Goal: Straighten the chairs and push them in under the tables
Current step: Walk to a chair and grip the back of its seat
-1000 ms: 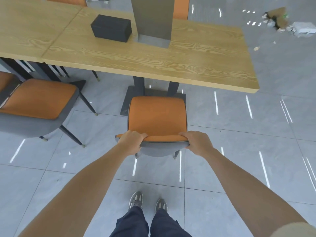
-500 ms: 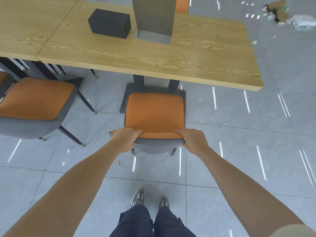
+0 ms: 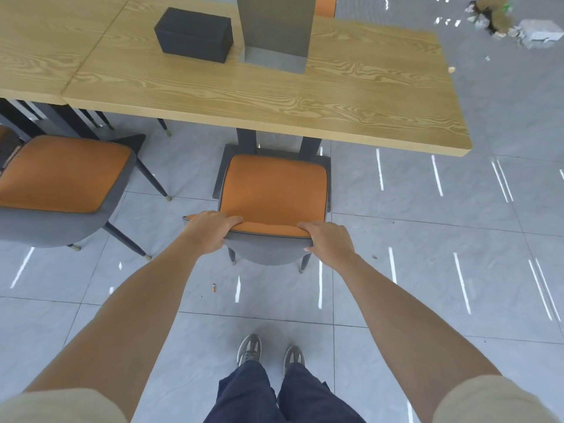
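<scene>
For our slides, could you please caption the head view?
The left hand and right hand grip the orange chair by its backrest, facing the wooden table.

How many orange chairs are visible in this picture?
3: the centre chair, in front of the table; the left chair beside it; a far chair, only partly seen beyond the table. Others may be hidden at the left edge.

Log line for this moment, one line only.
left hand: grips chair back | right hand: grips chair back | chair: not yet under table

Table [image 3: 274, 96] — black box [image 3: 193, 35], grey block [image 3: 274, 25] atop.
</scene>
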`<state>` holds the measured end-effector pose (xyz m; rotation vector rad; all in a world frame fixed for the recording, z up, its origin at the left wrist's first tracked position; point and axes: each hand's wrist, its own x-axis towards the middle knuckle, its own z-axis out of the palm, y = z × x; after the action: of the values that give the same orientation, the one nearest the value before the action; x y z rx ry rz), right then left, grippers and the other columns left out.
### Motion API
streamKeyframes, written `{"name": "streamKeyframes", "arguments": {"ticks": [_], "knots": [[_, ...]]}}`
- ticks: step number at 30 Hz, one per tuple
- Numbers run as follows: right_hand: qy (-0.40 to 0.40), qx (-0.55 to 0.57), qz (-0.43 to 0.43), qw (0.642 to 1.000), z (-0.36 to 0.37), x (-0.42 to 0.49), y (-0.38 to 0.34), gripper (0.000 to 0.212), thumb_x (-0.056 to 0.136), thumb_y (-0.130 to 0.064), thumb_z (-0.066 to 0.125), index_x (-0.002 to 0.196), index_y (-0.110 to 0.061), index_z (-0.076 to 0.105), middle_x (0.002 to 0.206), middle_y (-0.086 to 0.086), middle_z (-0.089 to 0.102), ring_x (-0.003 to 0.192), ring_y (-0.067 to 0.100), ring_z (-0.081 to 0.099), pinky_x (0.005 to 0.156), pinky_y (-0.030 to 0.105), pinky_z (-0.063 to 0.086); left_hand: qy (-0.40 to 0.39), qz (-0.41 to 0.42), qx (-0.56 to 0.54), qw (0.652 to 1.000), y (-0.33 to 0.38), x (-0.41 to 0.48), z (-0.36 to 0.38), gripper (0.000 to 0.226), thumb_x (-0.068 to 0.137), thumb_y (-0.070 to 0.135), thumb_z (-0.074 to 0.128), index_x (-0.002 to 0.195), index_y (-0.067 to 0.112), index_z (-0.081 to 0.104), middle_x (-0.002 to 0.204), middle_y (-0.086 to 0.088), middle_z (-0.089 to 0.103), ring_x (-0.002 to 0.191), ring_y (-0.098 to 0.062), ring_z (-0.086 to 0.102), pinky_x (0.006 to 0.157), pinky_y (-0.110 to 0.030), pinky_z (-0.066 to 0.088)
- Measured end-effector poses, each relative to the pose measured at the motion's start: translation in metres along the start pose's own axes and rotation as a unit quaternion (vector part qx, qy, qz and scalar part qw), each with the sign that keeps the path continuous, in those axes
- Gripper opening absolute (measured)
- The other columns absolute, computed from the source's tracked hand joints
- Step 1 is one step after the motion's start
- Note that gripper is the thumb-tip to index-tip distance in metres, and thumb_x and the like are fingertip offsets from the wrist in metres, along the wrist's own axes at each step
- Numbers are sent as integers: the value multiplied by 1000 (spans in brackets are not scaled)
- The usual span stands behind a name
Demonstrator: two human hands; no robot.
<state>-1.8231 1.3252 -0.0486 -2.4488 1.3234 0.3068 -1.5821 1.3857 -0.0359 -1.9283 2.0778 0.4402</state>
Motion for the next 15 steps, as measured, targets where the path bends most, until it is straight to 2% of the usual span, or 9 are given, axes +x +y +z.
{"name": "streamKeyframes", "arguments": {"ticks": [9, 15], "knots": [[-38, -20, -22, 999, -14, 2, 2, 55, 89, -24, 61, 139, -27, 39, 128, 3, 57, 111, 28, 56, 90, 37, 45, 17, -24, -18, 999, 6, 0, 1, 51, 89, 5, 46, 137, 21, 40, 114, -12, 61, 109, -30, 56, 93, -35, 42], [-36, -24, -18, 999, -13, -1, 2, 55, 90, -26, 59, 140, -27, 37, 128, 2, 56, 111, 27, 55, 88, 35, 45, 21, -25, -11, 999, 7, -1, 2, 49, 90, 5, 45, 136, 20, 43, 113, -12, 62, 107, -30, 57, 92, -35, 42]]}}
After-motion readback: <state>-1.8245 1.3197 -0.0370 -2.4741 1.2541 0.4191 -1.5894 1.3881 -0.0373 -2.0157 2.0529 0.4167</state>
